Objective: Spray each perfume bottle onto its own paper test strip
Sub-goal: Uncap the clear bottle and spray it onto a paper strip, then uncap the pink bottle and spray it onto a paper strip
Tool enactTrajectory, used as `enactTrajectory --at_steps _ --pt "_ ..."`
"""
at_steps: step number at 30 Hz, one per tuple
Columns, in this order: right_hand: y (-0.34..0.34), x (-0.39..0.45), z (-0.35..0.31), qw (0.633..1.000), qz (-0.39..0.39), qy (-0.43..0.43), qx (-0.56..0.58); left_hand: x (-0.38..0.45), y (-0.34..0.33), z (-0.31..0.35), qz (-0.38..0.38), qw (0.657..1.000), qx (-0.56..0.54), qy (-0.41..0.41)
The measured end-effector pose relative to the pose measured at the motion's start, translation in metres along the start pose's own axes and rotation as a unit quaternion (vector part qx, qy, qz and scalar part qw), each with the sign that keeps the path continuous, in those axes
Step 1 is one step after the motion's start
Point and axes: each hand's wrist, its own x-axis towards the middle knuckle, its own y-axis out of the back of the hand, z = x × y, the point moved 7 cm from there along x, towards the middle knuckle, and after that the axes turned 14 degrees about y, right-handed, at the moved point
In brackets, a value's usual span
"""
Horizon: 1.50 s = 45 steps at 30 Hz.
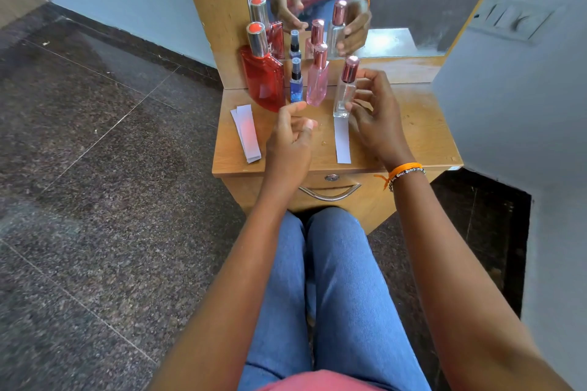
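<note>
Apparently set for spraying, clear bottle (pixel 344 89) stands mid-tabletop (pixel 413 127) at far end of single strip (pixel 342 143), right hand (pixel 374 117) fingers loosely curled beside it, contact unclear; left hand (pixel 290 136) relaxed, empty.

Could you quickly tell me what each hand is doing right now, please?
Left hand: loosely curled, holding nothing.
Right hand: fingers around the clear bottle; firm grip cannot be told.
</note>
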Motion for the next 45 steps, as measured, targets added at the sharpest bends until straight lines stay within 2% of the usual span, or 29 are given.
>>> enactTrajectory --at_steps 8,10,13,15,18,21,26,34,45 --pt "0.001 -0.009 -0.002 1.0 0.009 -0.015 -0.016 -0.008 0.004 0.003 -0.002 1.0 0.0 -0.006" --pt "0.009 -0.017 -0.013 0.996 0.075 0.013 -0.047 -0.014 0.011 0.006 0.013 1.0 0.006 -0.021" --pt "0.011 -0.031 -0.043 0.977 0.184 0.07 -0.08 -0.02 0.035 0.009 0.088 0.993 0.055 -0.056" --pt "-0.009 -0.032 -0.057 0.982 0.158 0.075 -0.067 -0.021 0.053 0.004 0.15 0.983 0.096 -0.046" --pt "-0.062 -0.025 -0.06 0.999 0.018 0.014 -0.046 -0.018 0.08 -0.01 0.246 0.944 0.216 0.03" --pt "-0.102 -0.017 -0.056 0.994 -0.069 -0.032 -0.076 -0.014 0.089 -0.022 0.243 0.927 0.277 0.075" --pt "-0.125 -0.01 -0.05 0.991 -0.067 -0.096 -0.07 -0.011 0.086 -0.028 0.213 0.92 0.322 0.07" --pt "-0.127 -0.011 -0.042 0.979 -0.047 -0.194 -0.038 -0.008 0.087 -0.032 0.207 0.928 0.302 0.064" --pt "-0.126 -0.009 -0.04 0.977 -0.053 -0.202 -0.05 -0.007 0.087 -0.033 0.21 0.926 0.308 0.061"
